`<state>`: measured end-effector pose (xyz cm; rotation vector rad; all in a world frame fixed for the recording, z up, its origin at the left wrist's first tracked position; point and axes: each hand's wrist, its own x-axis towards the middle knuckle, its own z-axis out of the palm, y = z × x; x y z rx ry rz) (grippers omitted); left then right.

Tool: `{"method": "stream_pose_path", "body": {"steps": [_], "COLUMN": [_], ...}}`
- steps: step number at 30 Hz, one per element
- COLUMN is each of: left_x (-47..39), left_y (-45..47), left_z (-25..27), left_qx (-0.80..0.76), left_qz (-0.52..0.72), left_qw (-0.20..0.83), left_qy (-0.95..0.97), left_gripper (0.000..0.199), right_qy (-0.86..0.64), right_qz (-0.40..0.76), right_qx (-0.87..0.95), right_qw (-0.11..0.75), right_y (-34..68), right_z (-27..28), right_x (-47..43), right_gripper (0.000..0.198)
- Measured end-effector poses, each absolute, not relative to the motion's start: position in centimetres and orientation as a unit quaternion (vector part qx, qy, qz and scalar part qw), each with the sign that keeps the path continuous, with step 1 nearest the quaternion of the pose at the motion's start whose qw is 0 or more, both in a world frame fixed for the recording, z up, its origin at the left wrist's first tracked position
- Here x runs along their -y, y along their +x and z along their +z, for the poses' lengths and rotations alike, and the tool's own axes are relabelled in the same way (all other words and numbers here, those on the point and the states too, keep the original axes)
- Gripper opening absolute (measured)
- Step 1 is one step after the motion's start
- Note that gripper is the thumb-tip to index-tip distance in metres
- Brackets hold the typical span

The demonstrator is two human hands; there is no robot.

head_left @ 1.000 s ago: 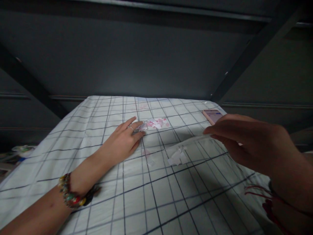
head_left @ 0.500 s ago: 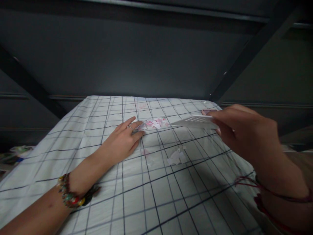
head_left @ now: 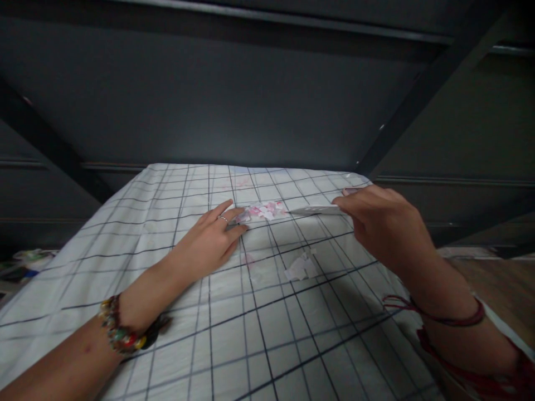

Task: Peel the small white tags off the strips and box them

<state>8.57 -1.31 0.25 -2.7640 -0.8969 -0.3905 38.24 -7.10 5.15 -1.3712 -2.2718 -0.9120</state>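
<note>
My left hand [head_left: 213, 236] lies on the checked cloth with its fingers spread. Its thumb and fingertips touch the left end of a small pile of pink and white scraps [head_left: 266, 210], which look like paper. A clear film seems to lie around these scraps, though I cannot tell its shape. My right hand [head_left: 384, 228] is closed on a thin white slotted piece [head_left: 315, 210], seen almost edge-on and held low over the cloth. Its pointed left end comes close to the pile; whether they touch is unclear. Nearer to me sits a second heap, of white scraps [head_left: 301, 267].
A white cloth with dark grid lines [head_left: 225, 334] covers the surface under my hands. Dark panels [head_left: 217, 94] rise behind it. Faint pink bits [head_left: 240, 182] lie toward the back. Some blurred items [head_left: 33, 259] stand low at the left, beyond the cloth's edge.
My right hand has moved left, and the white slotted piece has tilted flatter, showing less of its face. My left hand and both scrap heaps have stayed in place.
</note>
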Motion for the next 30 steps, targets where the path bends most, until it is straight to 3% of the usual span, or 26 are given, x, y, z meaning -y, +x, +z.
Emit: {"method": "stream_pose_path", "body": {"steps": [6,11,17,26,30], "left_x": [1.2,1.2,1.4,1.4,1.4], "left_y": [8.5,8.6,8.7,8.4,8.5], "left_z": [0.1,0.2,0.6,0.5,0.6], "left_qx": [0.304,0.307,0.321,0.324,0.321], "left_qz": [-0.134,-0.142,-0.124,-0.127,-0.125], "left_qw": [0.106,0.093,0.081,0.078,0.088], "left_qy": [-0.937,-0.936,-0.936,-0.934,-0.935], "left_gripper": [0.032,0.032,0.032,0.032,0.035], "right_qy": [-0.426,-0.424,-0.347,-0.300,-0.329], "right_qz": [-0.333,-0.304,-0.287,-0.224,-0.277], "right_qx": [0.809,0.824,0.850,0.892,0.858], "right_qw": [0.231,0.222,0.273,0.253,0.282], "right_y": [37.9,37.5,36.8,35.4,35.2], "right_z": [5.7,5.5,6.3,6.8,6.7], "right_x": [7.6,7.6,8.3,9.5,9.6], "right_gripper": [0.030,0.030,0.028,0.028,0.031]}}
